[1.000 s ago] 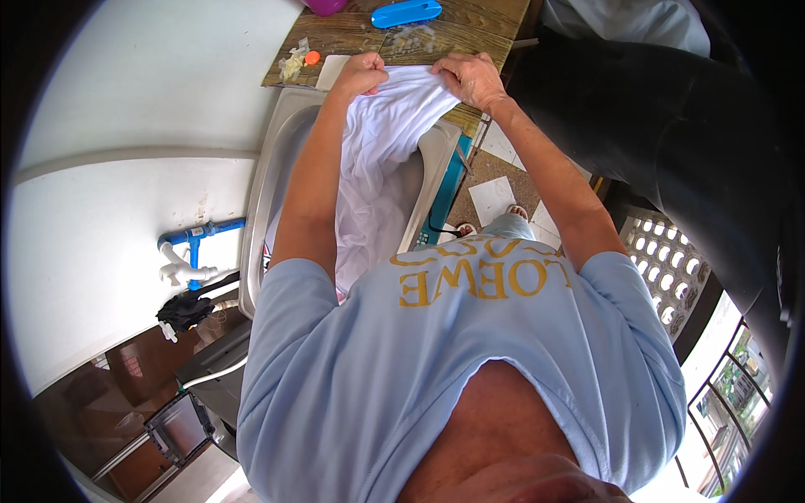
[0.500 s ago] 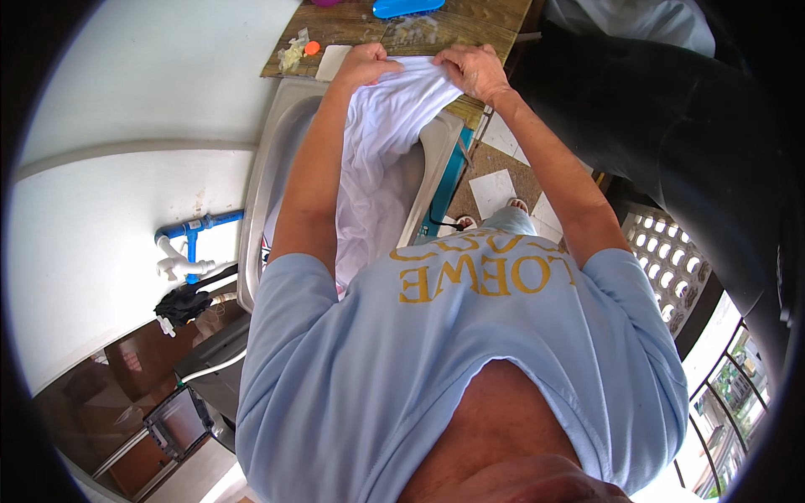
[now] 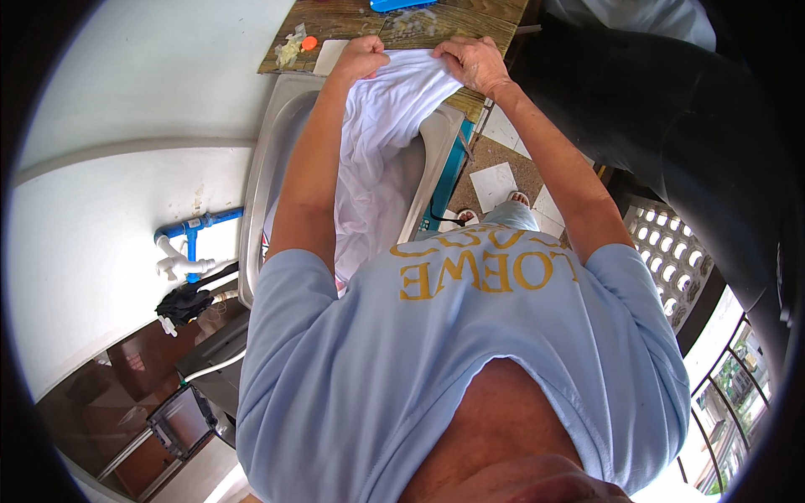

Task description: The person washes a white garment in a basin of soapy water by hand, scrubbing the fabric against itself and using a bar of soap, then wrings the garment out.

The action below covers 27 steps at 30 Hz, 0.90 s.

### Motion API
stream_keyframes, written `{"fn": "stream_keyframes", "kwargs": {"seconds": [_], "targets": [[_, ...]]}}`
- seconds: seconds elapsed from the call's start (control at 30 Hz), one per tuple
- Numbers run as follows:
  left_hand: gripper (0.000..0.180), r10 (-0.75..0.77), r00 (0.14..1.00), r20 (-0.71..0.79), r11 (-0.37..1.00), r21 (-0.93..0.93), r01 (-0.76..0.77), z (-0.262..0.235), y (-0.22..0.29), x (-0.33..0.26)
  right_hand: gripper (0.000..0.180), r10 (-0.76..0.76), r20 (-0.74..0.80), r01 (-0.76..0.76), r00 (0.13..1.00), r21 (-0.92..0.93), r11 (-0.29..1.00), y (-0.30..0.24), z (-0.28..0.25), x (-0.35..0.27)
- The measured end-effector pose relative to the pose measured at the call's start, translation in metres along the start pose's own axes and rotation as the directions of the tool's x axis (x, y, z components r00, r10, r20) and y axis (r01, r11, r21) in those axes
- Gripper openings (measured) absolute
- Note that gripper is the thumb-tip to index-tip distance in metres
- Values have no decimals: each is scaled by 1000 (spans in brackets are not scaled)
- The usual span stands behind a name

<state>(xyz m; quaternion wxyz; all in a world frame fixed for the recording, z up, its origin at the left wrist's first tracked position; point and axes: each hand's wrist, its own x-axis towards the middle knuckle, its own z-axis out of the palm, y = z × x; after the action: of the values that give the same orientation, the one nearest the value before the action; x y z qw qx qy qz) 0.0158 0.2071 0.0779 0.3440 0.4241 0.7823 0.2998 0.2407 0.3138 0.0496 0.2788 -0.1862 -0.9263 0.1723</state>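
Observation:
A white cloth stretches between my two hands at the far end of a sink basin. Its upper edge is gripped on the left by my left hand, fingers curled in. On the right, my right hand pinches the same edge between thumb and fingers. From there the cloth hangs in folds over the rim and down into the basin, where its lower part lies bunched. My shirt and left arm hide the near end of the basin.
Beyond the basin is a wooden counter with a blue brush, an orange cap and a crumpled pale wrapper. Blue pipes and a white valve run along the left wall. Large black sheeting hangs at right.
Both hands have shifted very slightly in the picture, still on the cloth's edge. The counter items sit a little higher in view.

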Motion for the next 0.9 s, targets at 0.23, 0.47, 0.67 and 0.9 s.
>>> {"fn": "stream_keyframes", "kwargs": {"seconds": [0.23, 0.47, 0.67, 0.9], "targets": [[20, -42, 999, 14, 999, -6, 42, 1, 5, -1, 17, 15, 15, -14, 1000, -20, 1000, 3, 1, -1], [17, -51, 999, -4, 999, -4, 51, 8, 12, -3, 16, 27, 17, -26, 1000, -35, 999, 5, 0, -4], [18, -19, 1000, -10, 999, -26, 19, 5, 1, 2, 16, 8, 7, -8, 1000, -22, 1000, 4, 1, -1], [20, -16, 1000, 11, 999, -29, 16, 0, 1, 1, 16, 14, 20, -14, 1000, -5, 1000, 1, 1, -1]]}}
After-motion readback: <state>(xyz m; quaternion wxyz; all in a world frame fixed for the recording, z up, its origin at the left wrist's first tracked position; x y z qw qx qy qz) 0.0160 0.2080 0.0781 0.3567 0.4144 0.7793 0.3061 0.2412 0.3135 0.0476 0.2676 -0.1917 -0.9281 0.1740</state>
